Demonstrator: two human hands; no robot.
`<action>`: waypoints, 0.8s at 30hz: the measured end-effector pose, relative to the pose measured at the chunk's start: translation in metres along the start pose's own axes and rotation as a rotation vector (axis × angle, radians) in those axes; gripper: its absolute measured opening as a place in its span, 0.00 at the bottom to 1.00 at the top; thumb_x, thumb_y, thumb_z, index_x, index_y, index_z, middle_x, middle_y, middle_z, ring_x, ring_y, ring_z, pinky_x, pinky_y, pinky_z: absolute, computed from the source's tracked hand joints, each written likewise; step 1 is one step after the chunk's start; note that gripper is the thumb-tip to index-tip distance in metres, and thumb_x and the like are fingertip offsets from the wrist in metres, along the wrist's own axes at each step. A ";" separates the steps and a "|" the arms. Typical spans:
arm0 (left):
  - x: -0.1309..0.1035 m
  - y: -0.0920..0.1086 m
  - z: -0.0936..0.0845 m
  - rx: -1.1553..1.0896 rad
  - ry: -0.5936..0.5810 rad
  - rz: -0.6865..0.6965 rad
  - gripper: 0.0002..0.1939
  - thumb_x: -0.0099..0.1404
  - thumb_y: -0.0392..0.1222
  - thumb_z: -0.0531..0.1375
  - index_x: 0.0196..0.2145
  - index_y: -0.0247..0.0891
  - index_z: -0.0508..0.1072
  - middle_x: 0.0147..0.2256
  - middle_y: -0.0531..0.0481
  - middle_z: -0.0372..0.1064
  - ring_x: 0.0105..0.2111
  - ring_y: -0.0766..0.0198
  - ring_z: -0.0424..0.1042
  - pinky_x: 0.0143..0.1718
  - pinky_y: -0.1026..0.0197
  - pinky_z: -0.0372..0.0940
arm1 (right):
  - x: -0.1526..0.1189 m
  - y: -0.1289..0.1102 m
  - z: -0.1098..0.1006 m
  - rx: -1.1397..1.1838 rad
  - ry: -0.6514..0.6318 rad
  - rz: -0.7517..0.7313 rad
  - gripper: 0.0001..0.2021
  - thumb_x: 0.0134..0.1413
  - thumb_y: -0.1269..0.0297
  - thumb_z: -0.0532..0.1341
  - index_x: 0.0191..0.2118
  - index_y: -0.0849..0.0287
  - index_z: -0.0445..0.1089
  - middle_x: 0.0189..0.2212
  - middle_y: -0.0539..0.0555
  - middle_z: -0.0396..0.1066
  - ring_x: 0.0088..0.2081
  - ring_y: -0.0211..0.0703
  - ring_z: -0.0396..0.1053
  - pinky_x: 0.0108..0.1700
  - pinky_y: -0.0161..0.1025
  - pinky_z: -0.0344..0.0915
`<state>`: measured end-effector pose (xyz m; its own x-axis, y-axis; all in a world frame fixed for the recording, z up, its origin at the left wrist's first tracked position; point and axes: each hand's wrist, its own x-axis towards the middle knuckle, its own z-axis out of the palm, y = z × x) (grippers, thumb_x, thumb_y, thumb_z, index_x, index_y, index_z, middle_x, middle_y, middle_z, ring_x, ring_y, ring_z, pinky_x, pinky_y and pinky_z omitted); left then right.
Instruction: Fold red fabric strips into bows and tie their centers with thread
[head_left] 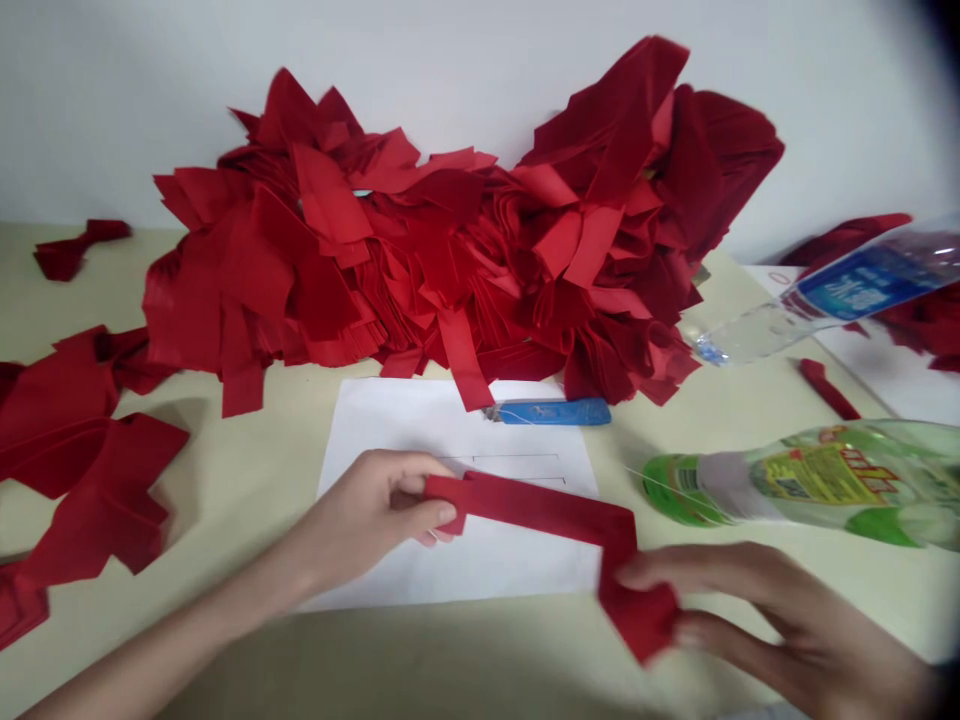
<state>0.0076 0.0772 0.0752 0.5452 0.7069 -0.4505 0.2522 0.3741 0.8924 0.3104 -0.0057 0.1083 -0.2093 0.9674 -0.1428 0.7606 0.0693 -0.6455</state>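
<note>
A folded red cloth strip (544, 508) stretches between my two hands, above a white paper sheet (525, 570) with thin ruled lines. My left hand (382, 508) pinches the strip's left end between thumb and fingers. At the other end, where the cloth bends downward and widens, my right hand (780, 620) has its thumb and fingers closed on it. That hand is slightly blurred. Just beyond the sheet's far edge lies a blue-handled cutter (555, 412), with a pale thread across it.
A large heap of red cloth pieces (420, 250) stands at the back against the wall. More red pieces (105, 490) lie at left. On the right lie a green-labelled bottle (817, 480) and a clear blue-labelled bottle (855, 285), both on their sides.
</note>
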 end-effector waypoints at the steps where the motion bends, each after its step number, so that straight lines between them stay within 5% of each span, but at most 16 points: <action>1: 0.000 0.002 0.006 -0.009 -0.028 0.025 0.07 0.61 0.38 0.57 0.36 0.37 0.73 0.32 0.51 0.74 0.34 0.63 0.74 0.36 0.62 0.69 | 0.013 -0.011 0.003 0.017 -0.208 -0.072 0.14 0.51 0.60 0.64 0.44 0.38 0.71 0.38 0.49 0.76 0.38 0.45 0.73 0.40 0.38 0.71; 3: 0.000 0.006 0.016 -0.018 -0.074 0.058 0.07 0.62 0.37 0.55 0.33 0.36 0.74 0.32 0.51 0.73 0.34 0.64 0.73 0.36 0.63 0.69 | 0.035 -0.031 0.009 0.095 -0.382 -0.200 0.14 0.56 0.64 0.60 0.48 0.41 0.70 0.40 0.47 0.75 0.38 0.42 0.74 0.43 0.37 0.70; 7: 0.000 0.008 0.021 -0.006 -0.088 0.080 0.08 0.62 0.35 0.54 0.31 0.35 0.73 0.31 0.52 0.73 0.34 0.64 0.72 0.37 0.63 0.69 | 0.056 -0.047 0.018 0.188 -0.430 -0.314 0.22 0.58 0.69 0.56 0.57 0.43 0.61 0.49 0.47 0.71 0.45 0.39 0.71 0.46 0.34 0.67; 13: 0.001 0.005 0.016 -0.007 -0.117 0.054 0.11 0.63 0.35 0.53 0.37 0.36 0.75 0.34 0.50 0.74 0.36 0.63 0.74 0.39 0.61 0.70 | 0.066 -0.046 0.035 0.207 -0.362 -0.167 0.08 0.58 0.64 0.58 0.31 0.54 0.73 0.25 0.45 0.73 0.26 0.32 0.68 0.29 0.28 0.61; 18: 0.000 0.008 0.016 -0.023 -0.188 0.019 0.13 0.62 0.34 0.53 0.40 0.37 0.75 0.34 0.51 0.74 0.36 0.63 0.74 0.40 0.59 0.70 | 0.080 -0.054 0.037 0.102 -0.413 -0.320 0.13 0.63 0.62 0.53 0.31 0.57 0.71 0.25 0.46 0.69 0.26 0.31 0.64 0.30 0.30 0.56; 24: -0.006 0.014 0.010 0.019 -0.282 0.055 0.10 0.59 0.31 0.55 0.37 0.36 0.74 0.35 0.52 0.72 0.39 0.63 0.71 0.41 0.61 0.65 | 0.089 -0.050 0.041 -0.024 -0.384 -0.333 0.14 0.63 0.59 0.53 0.29 0.59 0.67 0.23 0.45 0.65 0.26 0.31 0.60 0.30 0.31 0.53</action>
<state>0.0154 0.0723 0.0903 0.7583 0.5303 -0.3792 0.2297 0.3270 0.9167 0.2288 0.0673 0.0968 -0.6503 0.7328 -0.2003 0.6269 0.3688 -0.6862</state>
